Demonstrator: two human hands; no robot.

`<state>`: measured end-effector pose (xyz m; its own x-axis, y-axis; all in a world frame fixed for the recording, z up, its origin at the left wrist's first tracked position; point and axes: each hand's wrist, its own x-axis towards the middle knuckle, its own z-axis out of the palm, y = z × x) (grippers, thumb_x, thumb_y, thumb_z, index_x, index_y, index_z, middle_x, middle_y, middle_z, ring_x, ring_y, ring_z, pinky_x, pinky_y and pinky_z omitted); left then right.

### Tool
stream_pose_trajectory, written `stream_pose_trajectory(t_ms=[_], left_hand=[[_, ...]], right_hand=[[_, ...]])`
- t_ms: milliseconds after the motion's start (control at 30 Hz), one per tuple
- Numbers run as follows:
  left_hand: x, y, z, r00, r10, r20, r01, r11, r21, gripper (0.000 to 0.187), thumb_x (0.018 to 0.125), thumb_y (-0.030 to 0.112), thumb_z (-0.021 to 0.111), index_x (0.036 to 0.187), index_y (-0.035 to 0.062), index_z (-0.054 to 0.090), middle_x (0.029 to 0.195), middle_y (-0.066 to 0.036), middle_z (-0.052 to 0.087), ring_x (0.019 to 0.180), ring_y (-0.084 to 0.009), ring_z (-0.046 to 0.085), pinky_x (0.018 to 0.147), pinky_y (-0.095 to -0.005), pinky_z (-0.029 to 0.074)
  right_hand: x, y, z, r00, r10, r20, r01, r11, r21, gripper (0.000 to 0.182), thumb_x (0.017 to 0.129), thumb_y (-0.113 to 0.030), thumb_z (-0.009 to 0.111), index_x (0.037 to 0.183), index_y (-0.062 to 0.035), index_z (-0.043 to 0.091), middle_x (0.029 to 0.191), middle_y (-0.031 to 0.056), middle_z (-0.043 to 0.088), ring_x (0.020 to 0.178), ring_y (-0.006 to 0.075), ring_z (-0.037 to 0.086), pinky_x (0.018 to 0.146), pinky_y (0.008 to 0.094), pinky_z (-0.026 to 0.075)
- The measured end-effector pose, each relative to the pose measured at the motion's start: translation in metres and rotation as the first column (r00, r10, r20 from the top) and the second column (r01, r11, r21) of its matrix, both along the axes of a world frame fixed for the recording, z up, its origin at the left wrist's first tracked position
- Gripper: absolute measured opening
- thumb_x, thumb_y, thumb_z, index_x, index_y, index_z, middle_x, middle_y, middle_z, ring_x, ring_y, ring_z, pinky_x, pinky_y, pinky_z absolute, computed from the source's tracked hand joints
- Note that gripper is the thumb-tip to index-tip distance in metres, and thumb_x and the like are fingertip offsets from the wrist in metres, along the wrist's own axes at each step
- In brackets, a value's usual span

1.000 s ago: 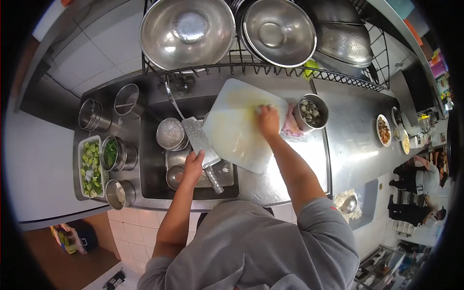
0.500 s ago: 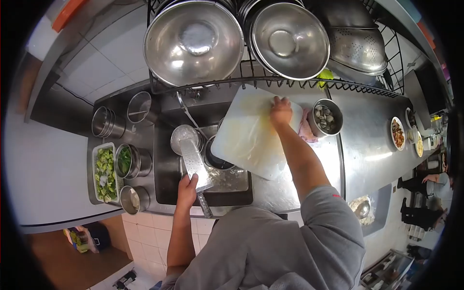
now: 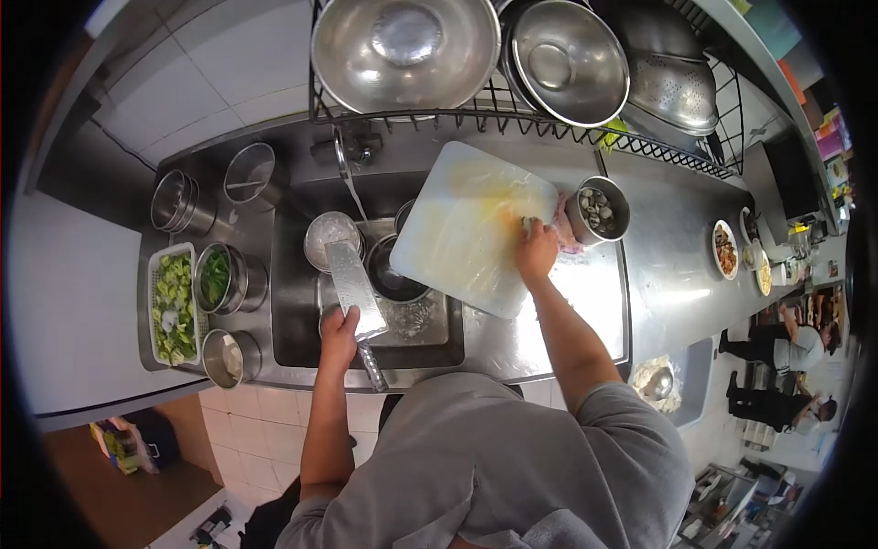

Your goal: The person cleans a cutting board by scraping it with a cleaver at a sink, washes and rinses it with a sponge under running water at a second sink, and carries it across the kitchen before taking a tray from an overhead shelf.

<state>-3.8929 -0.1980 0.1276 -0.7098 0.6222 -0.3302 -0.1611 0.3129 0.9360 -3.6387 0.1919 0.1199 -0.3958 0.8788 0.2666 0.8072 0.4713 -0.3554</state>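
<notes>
A professional kitchen is shown by large round steel bowls (image 3: 405, 50) stacked on a black wire rack (image 3: 722, 167), a deep stainless-steel sink (image 3: 297, 302) and workers in aprons.

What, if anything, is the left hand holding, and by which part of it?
The left hand holds the wide silver metal cleaver by the blade near the handle, not by the handle itself.

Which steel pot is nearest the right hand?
The steel pot just right of the cutting board, with shell-like pieces inside. The others sit in the sink or left of it.
</notes>
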Motion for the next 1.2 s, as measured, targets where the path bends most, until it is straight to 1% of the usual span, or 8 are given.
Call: stream_pose_trajectory(t_ms=[300, 400, 533, 667, 833, 933, 1067, 1200], left_hand=[[-0.002, -0.025, -0.041, 0.998, 0.015, -0.067, -0.019, 0.999, -0.05, 0.033, 0.112, 0.026, 0.063, 0.118, -0.0046, 0.072, 0.105, -0.013, 0.072, 0.098, -0.0228, 0.065, 0.094, -0.0387, 0.05], [0.006, -0.03, -0.006, 0.994, -0.046, -0.103, 0.037, 0.995, -0.092, 0.029, 0.112, 0.022, 0.061, 0.116, -0.005, 0.072, 0.11, -0.014, 0.07, 0.102, -0.0242, 0.064, 0.097, -0.0382, 0.049], [0.015, -0.038, 0.012, 0.999, 0.027, -0.038, -0.03, 0.998, -0.059, 0.029, 0.113, 0.018, 0.06, 0.127, -0.0041, 0.072, 0.128, -0.008, 0.072, 0.119, -0.0156, 0.062, 0.106, -0.0326, 0.047], [0.016, -0.035, -0.001, 0.994, 0.081, 0.072, -0.075, 0.994, -0.076, 0.032, 0.113, 0.021, 0.062, 0.129, -0.0034, 0.073, 0.119, -0.005, 0.076, 0.109, -0.0133, 0.066, 0.098, -0.0317, 0.052], [-0.001, -0.008, -0.003, 0.991, -0.007, -0.131, -0.005, 0.996, -0.092, 0.031, 0.111, 0.025, 0.063, 0.118, -0.0036, 0.073, 0.09, -0.009, 0.071, 0.092, -0.0199, 0.066, 0.088, -0.0378, 0.052], [-0.004, 0.003, 0.016, 0.966, -0.127, -0.224, 0.083, 0.977, -0.198, 0.036, 0.111, 0.03, 0.064, 0.114, -0.0045, 0.071, 0.082, -0.018, 0.066, 0.082, -0.0227, 0.062, 0.079, -0.0415, 0.051], [0.008, 0.011, 0.025, 0.977, -0.049, -0.209, 0.029, 0.995, -0.1, 0.037, 0.111, 0.032, 0.064, 0.114, -0.0046, 0.072, 0.088, -0.015, 0.073, 0.081, -0.0207, 0.065, 0.076, -0.0402, 0.052], [0.012, 0.005, 0.007, 0.99, -0.011, -0.14, 0.009, 1.0, -0.01, 0.039, 0.111, 0.032, 0.064, 0.112, -0.0061, 0.072, 0.088, -0.014, 0.074, 0.082, -0.0191, 0.066, 0.078, -0.041, 0.053]], right_hand=[[-0.139, -0.053, -0.023, 0.558, 0.826, 0.084, -0.823, 0.563, -0.068, 0.035, 0.1, -0.019, 0.064, 0.134, -0.0153, 0.073, 0.125, 0.0184, 0.067, 0.12, 0.0389, 0.063, 0.101, 0.0503, 0.054], [-0.177, 0.061, -0.046, 0.745, 0.561, 0.362, -0.633, 0.766, 0.116, 0.032, 0.109, -0.024, 0.054, 0.131, -0.0192, 0.075, 0.125, 0.0164, 0.068, 0.124, 0.0348, 0.062, 0.1, 0.0511, 0.054], [-0.212, 0.119, -0.024, 0.989, -0.044, 0.138, 0.059, 0.992, -0.108, 0.036, 0.103, -0.035, 0.063, 0.134, -0.0194, 0.073, 0.136, 0.0144, 0.066, 0.13, 0.0372, 0.06, 0.106, 0.0543, 0.052], [-0.224, 0.028, -0.051, 0.931, 0.327, 0.163, -0.342, 0.936, 0.08, 0.045, 0.098, -0.03, 0.068, 0.14, -0.0131, 0.064, 0.139, 0.0184, 0.064, 0.126, 0.0395, 0.061, 0.105, 0.0547, 0.054], [-0.126, -0.025, -0.006, 0.353, 0.919, 0.175, -0.929, 0.367, -0.052, 0.027, 0.1, -0.023, 0.064, 0.123, -0.0114, 0.07, 0.134, 0.017, 0.065, 0.125, 0.037, 0.063, 0.102, 0.0534, 0.054], [-0.077, 0.071, -0.037, 0.859, 0.503, 0.098, -0.499, 0.864, -0.067, 0.025, 0.1, -0.026, 0.064, 0.117, -0.0101, 0.074, 0.118, 0.0204, 0.073, 0.104, 0.043, 0.07, 0.093, 0.056, 0.056], [-0.043, 0.074, -0.021, 0.989, -0.139, 0.054, 0.133, 0.986, 0.1, 0.03, 0.096, -0.021, 0.068, 0.123, -0.0066, 0.069, 0.116, 0.0269, 0.067, 0.11, 0.0456, 0.066, 0.09, 0.056, 0.056], [-0.051, -0.042, -0.036, 0.941, 0.339, 0.006, -0.337, 0.935, -0.11, 0.043, 0.096, -0.024, 0.075, 0.134, -0.0095, 0.063, 0.127, 0.028, 0.065, 0.121, 0.0477, 0.063, 0.1, 0.056, 0.055]])
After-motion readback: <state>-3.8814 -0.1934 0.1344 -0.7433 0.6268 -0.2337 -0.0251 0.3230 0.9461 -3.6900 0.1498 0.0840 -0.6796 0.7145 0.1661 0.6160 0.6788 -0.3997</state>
